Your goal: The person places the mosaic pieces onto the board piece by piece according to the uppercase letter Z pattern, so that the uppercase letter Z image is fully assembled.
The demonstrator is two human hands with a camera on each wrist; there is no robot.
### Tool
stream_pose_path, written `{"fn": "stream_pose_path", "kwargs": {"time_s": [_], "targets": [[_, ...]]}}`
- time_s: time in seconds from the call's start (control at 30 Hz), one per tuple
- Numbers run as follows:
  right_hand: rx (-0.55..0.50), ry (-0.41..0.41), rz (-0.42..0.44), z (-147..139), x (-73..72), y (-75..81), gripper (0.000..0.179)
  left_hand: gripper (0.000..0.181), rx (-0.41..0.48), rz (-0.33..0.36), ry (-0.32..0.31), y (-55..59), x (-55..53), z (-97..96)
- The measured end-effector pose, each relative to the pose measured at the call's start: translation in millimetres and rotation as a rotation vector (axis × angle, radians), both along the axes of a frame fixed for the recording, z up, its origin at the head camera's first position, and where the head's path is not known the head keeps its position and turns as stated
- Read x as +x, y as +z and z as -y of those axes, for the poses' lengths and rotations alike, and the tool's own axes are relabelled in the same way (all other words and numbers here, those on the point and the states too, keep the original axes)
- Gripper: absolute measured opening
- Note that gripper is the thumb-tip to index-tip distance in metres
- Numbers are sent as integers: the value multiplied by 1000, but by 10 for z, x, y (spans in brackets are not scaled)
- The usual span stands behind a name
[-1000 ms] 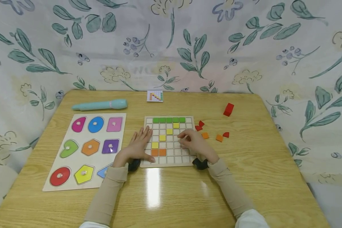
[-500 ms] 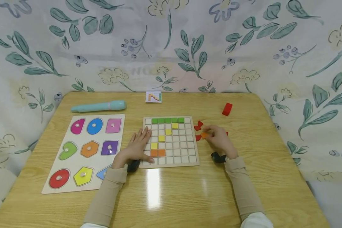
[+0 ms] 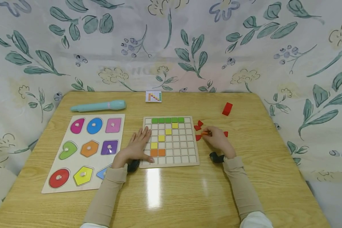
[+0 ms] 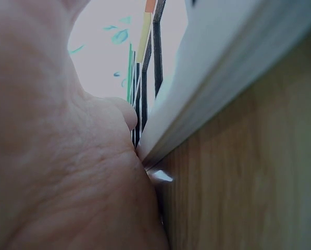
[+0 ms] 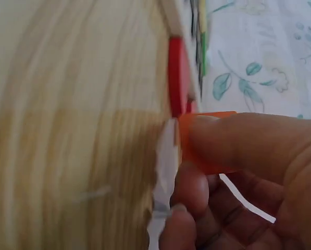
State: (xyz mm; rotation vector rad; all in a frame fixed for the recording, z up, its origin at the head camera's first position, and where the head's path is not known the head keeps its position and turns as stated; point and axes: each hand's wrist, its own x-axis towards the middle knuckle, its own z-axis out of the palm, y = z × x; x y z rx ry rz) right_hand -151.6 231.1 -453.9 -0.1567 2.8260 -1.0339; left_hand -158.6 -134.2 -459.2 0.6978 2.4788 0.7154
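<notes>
My right hand (image 3: 220, 139) pinches an orange square tile (image 5: 210, 143) between thumb and fingers, just right of the grid board (image 3: 185, 162). The left hand (image 3: 138, 145) lies with straight, spread fingers on the board's left edge. On the board, green tiles (image 3: 168, 120) form a row near the top, yellow tiles (image 3: 161, 138) step down diagonally to the left, and two orange tiles (image 3: 158, 153) sit side by side below them. Red quarter-round pieces (image 3: 198, 137) lie between the board and my right hand; another red piece (image 3: 226, 134) shows partly behind that hand.
A shape puzzle board (image 3: 71, 133) with knobbed pieces lies at the left, partly under my left forearm. Behind it rests a teal pen-shaped object (image 3: 99, 106). A small pattern card (image 3: 153, 97) lies at the back, and a red block (image 3: 227, 109) stands at the back right.
My right hand has moved right from over the board to the loose pieces and taken hold of an orange tile, which is now tilted up. The left hand stays on the board.
</notes>
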Motion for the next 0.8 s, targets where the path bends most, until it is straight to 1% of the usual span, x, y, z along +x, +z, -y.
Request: {"fn": "stream_pose_path", "kwargs": {"time_s": [0.03, 0.1, 0.17, 0.27, 0.33, 0.37, 0.4, 0.47, 0.53, 0.7, 0.77, 0.8], "targets": [[-21, -9, 8, 13, -1, 7, 20, 131, -2, 0, 0, 2, 2, -1], [-120, -32, 46, 62, 1, 29, 22, 131, -5, 0, -1, 3, 4, -1], [-285, -37, 109, 139, 2, 49, 26, 131, -9, -1, -1, 1, 0, -1], [-548, -23, 253, 312, 13, 83, 32, 131, -18, -4, -2, -6, -10, -4], [-649, 12, 341, 441, 23, 86, 35, 131, -24, -4, -5, -6, -16, -7], [-668, 33, 375, 506, 28, 84, 35, 131, -21, -4, -6, -4, -19, -6], [-673, 52, 400, 574, 36, 86, 35, 131, -22, -4, -7, -1, -21, -7], [-663, 88, 422, 699, 49, 85, 34, 132, -22, -2, -7, 2, -22, -8], [-619, 117, 412, 822, 65, 100, 32, 132, -21, -4, -4, 7, -17, -10], [-348, 189, 227, 1041, 135, 71, 26, 131, -30, -6, -1, 4, -11, -9], [-264, 196, 164, 1084, 173, 50, 26, 131, -35, -6, -3, -1, -16, -8], [-246, 198, 150, 1103, 190, 53, 27, 131, -31, -7, -3, -2, -18, -7]]}}
